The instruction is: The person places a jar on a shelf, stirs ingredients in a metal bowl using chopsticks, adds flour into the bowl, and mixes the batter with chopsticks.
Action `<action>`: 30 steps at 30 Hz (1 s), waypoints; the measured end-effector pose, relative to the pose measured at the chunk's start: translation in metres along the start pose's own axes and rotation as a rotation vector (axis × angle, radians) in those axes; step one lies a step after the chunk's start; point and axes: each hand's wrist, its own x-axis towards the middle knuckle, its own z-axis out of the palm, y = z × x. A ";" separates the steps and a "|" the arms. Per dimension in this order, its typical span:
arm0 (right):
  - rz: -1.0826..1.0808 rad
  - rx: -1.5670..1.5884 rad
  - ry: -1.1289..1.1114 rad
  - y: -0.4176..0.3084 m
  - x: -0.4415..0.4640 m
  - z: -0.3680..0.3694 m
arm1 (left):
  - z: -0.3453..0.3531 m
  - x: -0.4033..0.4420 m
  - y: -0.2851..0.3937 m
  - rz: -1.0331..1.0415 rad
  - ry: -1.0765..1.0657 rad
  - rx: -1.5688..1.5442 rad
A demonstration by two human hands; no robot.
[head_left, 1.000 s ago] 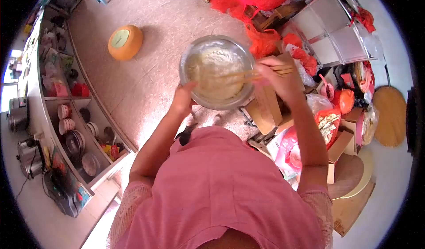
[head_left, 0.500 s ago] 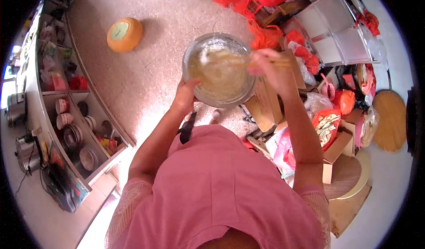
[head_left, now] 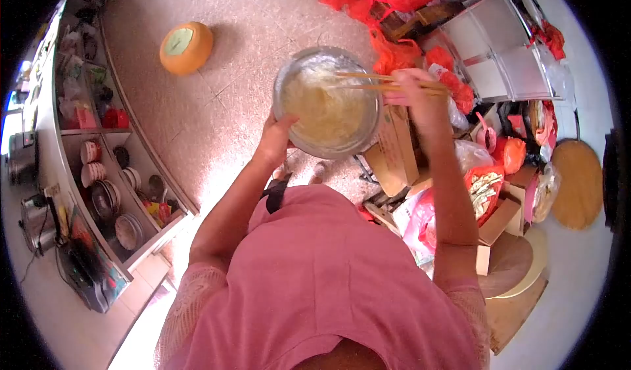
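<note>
While the left hand (head_left: 276,137) clasps the near-left rim of a metal bowl (head_left: 332,150), thumb over the edge, the right hand (head_left: 413,89) grips two chopsticks (head_left: 365,76) just beyond the opposite rim in the head view. Their tips point leftward over the pale mixture (head_left: 319,112) inside.

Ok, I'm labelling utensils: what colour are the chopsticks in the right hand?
The chopsticks are yellowish brown, seen best in the head view.
</note>
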 end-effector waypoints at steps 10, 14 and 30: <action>-0.223 -0.236 -0.082 0.003 -0.007 0.010 | -0.003 -0.002 0.005 -0.011 0.038 -0.003; -0.079 -0.284 -0.129 -0.013 -0.005 -0.014 | -0.022 0.001 0.009 -0.052 0.012 -0.120; -0.114 -0.327 -0.175 -0.001 0.000 -0.009 | -0.016 -0.005 0.012 0.001 0.032 -0.097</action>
